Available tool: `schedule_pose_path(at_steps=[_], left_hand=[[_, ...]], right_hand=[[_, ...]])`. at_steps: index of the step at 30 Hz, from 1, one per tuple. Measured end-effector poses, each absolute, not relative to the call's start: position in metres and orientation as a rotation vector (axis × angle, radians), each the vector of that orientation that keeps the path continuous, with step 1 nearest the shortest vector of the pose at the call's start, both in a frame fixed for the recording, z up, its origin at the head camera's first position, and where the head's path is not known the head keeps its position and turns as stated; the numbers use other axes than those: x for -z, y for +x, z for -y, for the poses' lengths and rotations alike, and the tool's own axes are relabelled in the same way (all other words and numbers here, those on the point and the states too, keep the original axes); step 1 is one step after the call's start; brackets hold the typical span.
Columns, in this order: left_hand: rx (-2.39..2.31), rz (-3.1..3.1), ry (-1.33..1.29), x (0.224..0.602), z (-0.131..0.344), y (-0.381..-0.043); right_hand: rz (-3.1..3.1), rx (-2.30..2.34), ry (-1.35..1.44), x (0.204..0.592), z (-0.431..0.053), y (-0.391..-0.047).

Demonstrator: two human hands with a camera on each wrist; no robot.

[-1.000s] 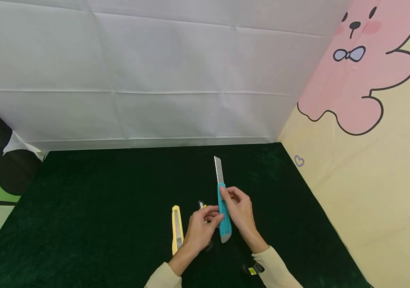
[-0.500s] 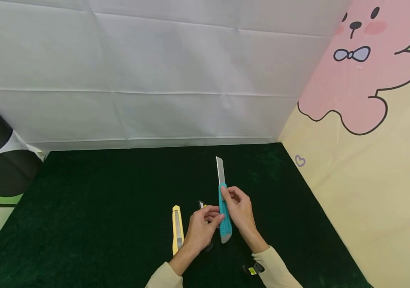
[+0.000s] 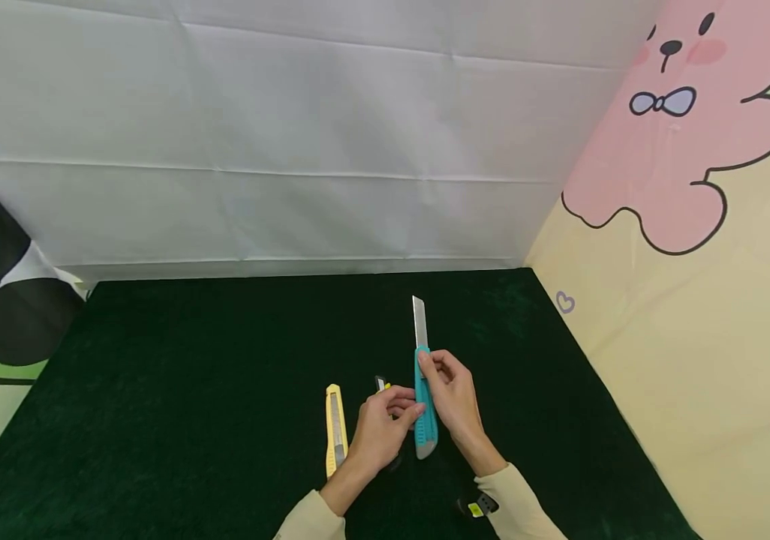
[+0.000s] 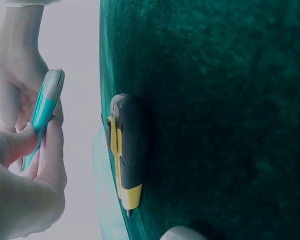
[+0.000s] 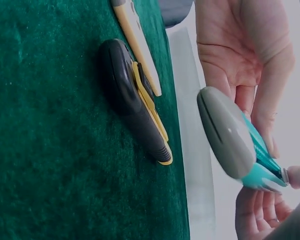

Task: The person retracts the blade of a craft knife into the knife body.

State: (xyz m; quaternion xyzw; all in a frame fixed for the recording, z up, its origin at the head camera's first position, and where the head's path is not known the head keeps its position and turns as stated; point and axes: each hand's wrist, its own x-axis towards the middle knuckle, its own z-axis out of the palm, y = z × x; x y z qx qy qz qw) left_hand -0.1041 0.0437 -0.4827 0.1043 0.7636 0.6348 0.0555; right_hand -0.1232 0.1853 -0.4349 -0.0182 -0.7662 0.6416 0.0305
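Note:
A teal utility knife (image 3: pixel 423 405) with a grey end cap is held over the cloth, its long metal blade (image 3: pixel 420 322) out and pointing away from the person. My left hand (image 3: pixel 381 427) pinches the lower part of the handle between thumb and fingers. Higher on the handle, near the blade, my right hand (image 3: pixel 454 394) grips it with the thumb on its upper face. Below the hands lies a black-and-yellow utility knife (image 4: pixel 130 145), mostly hidden by my left hand in the head view. Left of that hand rests a pale yellow utility knife (image 3: pixel 335 427).
Dark green cloth (image 3: pixel 223 375) covers the table. Beside the right sleeve (image 3: pixel 520 502) is a small black object with a yellow-green patch (image 3: pixel 476 510). A white sheet (image 3: pixel 324 135) hangs behind the table, and a cream wall (image 3: pixel 709 360) with a pink bear borders the right.
The teal knife's blade tip has swung slightly to the right. Both hands keep their hold, and the whole head view has shifted a little.

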Motion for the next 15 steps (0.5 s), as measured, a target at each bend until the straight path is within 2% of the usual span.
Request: schedule_pose_path(at_steps=[8,15], left_hand=[[-1.916,-2.334,0.269,0.482,-0.046,-0.103],[-1.937,-2.326,0.253,0.484,-0.046,-0.102]], right_hand=[[2.374,-2.006,-0.063,0.468,-0.193,-0.137],[2.372,-2.021,-0.019,0.474,-0.194,-0.138]])
